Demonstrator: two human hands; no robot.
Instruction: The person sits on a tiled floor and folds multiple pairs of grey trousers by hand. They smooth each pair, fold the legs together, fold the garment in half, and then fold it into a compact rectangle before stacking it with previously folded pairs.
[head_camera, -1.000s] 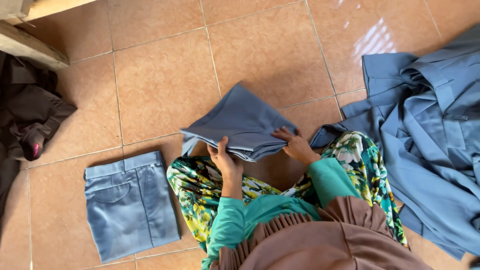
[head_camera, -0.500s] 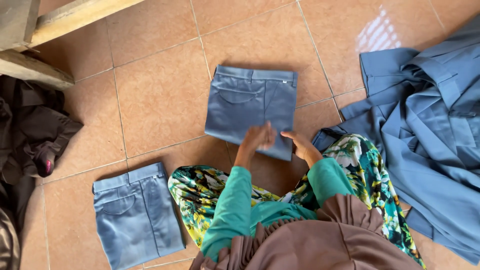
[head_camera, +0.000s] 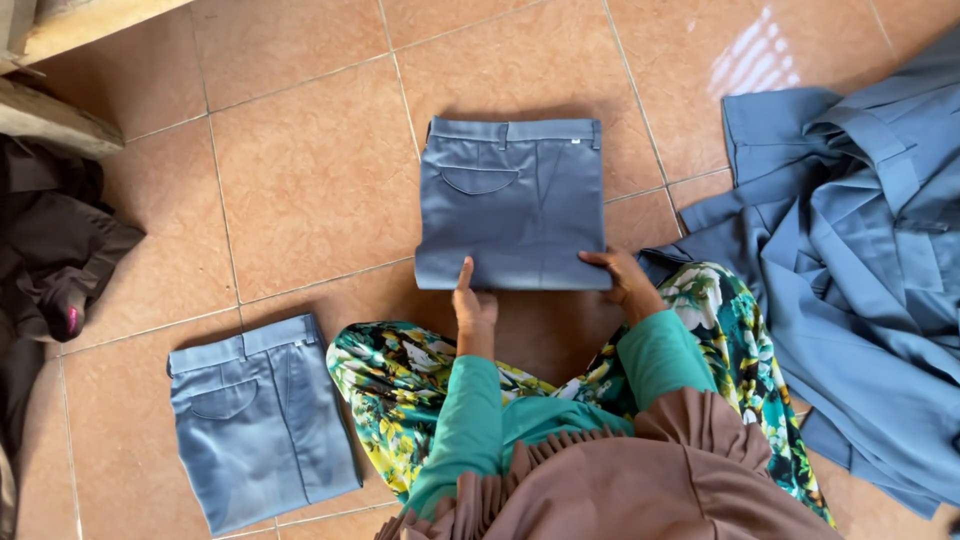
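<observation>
1. Since half a second ago, our folded blue trousers (head_camera: 514, 203) lie squarer and flatter on the tiled floor (head_camera: 310, 170), and both hands have drawn back to their near edge.
2. Far left, dark clothes (head_camera: 50, 250) lie heaped below a wooden beam (head_camera: 60, 120).
3. Another folded pair (head_camera: 258, 415) rests beside our knee.
4. Our left hand (head_camera: 472, 305) is open, fingers on the hem.
5. Our right hand (head_camera: 625, 282) presses flat on the corner.
6. Loose blue garments (head_camera: 860, 280) pile up at the right.
</observation>
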